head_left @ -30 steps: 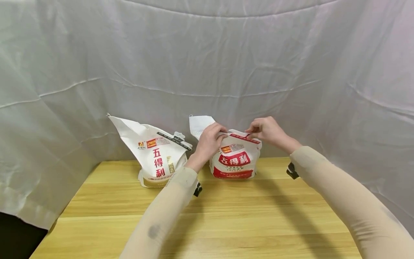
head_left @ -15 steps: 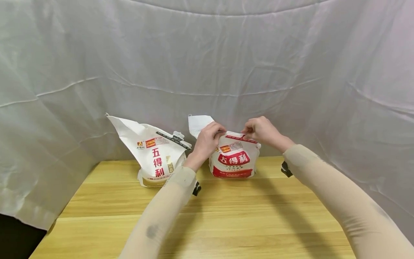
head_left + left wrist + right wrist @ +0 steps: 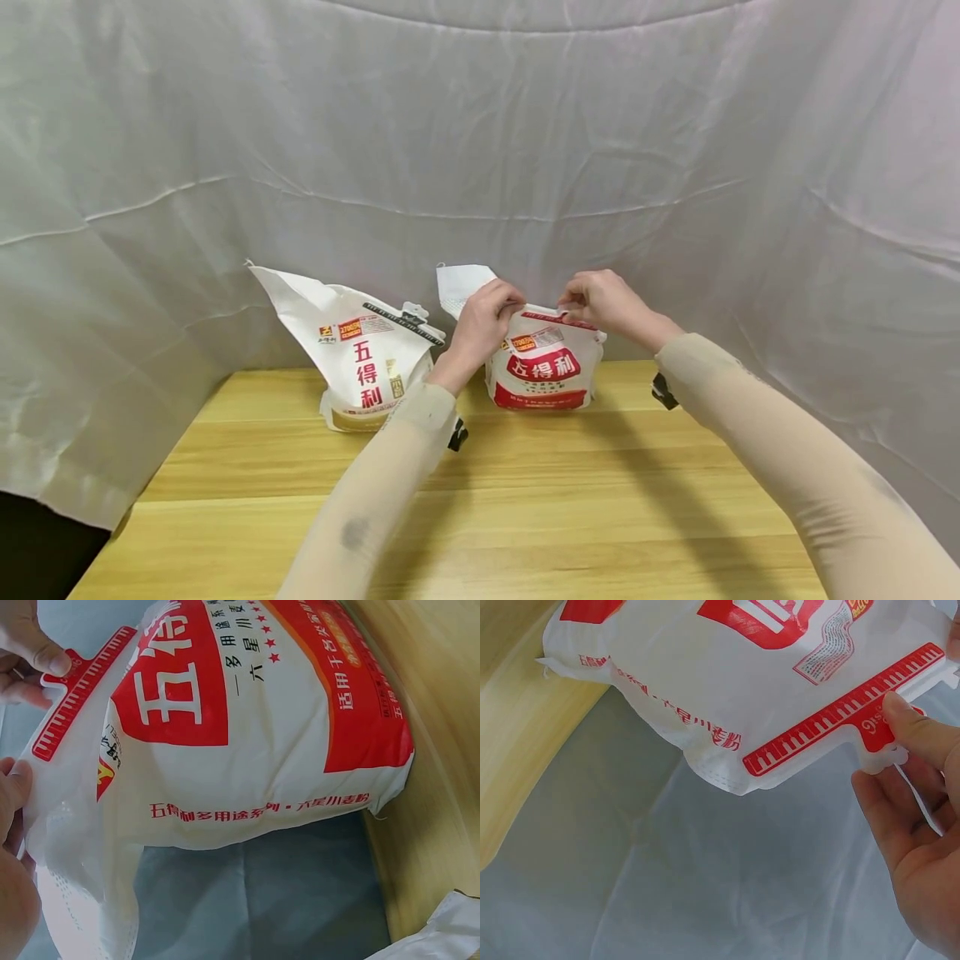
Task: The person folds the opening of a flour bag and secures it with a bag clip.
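A white flour bag with red print point(image 3: 545, 371) stands on the table. A red-and-white bag clip point(image 3: 844, 712) lies along its folded top edge. My right hand point(image 3: 611, 307) pinches the clip's handle, with the thumb point(image 3: 911, 724) on the red face and fingers behind. At the other end of the clip, my left hand point(image 3: 483, 327) grips the bag's gathered top between thumb and fingers; in the left wrist view that hand point(image 3: 13, 862) is partly cut off. A loose white flap point(image 3: 462, 287) of the bag sticks out behind the left hand.
To the left stands another white flour bag point(image 3: 365, 367), with a black-and-white clip point(image 3: 405, 323) across its top and a tall pointed corner. The wooden table point(image 3: 525, 508) ends at a grey cloth backdrop point(image 3: 480, 150) behind both bags.
The right hand has shifted slightly left along with the clip, which now lies flatter against the bag top. The left hand has stayed almost in place.
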The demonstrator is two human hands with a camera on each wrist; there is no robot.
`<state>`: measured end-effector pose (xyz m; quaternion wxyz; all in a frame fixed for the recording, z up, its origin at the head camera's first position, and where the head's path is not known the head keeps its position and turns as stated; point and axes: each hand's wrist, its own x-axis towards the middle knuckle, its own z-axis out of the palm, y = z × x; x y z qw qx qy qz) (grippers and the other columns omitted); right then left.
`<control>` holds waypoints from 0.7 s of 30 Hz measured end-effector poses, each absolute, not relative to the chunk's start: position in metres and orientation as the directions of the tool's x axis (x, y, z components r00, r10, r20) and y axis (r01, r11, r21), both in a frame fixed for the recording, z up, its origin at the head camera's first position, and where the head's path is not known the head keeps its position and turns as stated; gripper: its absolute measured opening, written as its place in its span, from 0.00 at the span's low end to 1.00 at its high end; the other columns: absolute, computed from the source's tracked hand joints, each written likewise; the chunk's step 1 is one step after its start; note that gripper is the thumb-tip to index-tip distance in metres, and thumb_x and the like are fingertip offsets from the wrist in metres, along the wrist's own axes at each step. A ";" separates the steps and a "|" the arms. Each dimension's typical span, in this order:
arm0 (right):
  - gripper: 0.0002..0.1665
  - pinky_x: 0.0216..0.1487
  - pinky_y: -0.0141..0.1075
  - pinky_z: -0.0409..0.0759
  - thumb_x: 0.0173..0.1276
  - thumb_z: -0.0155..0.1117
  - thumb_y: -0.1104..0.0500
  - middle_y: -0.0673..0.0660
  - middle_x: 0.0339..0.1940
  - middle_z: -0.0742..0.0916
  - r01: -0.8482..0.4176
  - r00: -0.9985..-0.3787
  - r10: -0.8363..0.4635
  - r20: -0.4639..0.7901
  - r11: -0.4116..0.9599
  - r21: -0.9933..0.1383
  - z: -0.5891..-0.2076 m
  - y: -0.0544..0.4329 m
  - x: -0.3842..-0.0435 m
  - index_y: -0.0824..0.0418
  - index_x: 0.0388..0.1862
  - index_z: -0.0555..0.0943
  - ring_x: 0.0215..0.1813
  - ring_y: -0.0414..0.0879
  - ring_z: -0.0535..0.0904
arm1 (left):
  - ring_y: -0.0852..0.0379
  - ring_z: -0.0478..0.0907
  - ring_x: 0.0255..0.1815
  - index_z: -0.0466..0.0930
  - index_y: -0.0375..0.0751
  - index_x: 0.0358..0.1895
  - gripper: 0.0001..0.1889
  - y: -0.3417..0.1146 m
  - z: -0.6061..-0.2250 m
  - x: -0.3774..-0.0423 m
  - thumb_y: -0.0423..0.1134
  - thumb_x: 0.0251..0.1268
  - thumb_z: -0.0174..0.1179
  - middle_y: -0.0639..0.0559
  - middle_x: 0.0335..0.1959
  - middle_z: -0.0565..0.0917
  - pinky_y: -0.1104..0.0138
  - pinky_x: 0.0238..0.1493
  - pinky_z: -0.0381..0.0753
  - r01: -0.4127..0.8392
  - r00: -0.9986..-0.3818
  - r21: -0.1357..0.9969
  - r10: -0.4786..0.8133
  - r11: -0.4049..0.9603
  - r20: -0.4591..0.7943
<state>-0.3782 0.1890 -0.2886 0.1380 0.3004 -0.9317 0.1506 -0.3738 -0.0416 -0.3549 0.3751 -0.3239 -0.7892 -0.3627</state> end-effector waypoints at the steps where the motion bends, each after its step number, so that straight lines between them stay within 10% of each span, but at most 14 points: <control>1: 0.08 0.42 0.47 0.86 0.62 0.80 0.63 0.56 0.37 0.89 -0.596 -0.785 -0.513 0.346 0.778 -0.200 -0.289 0.189 -0.378 0.63 0.39 0.90 0.39 0.51 0.85 | 0.51 0.85 0.46 0.86 0.36 0.39 0.02 -0.041 -0.355 -0.374 0.27 0.68 0.67 0.46 0.41 0.88 0.68 0.54 0.83 0.783 -0.509 0.329 0.238 0.528 0.827; 21: 0.24 0.55 0.54 0.83 0.71 0.72 0.57 0.63 0.56 0.88 -0.567 -0.791 -0.436 0.429 0.786 -0.248 -0.299 0.192 -0.367 0.62 0.64 0.83 0.53 0.58 0.84 | 0.47 0.77 0.67 0.87 0.40 0.55 0.12 -0.051 -0.356 -0.372 0.35 0.73 0.65 0.46 0.61 0.85 0.47 0.78 0.63 0.734 -0.419 0.139 0.281 0.665 0.863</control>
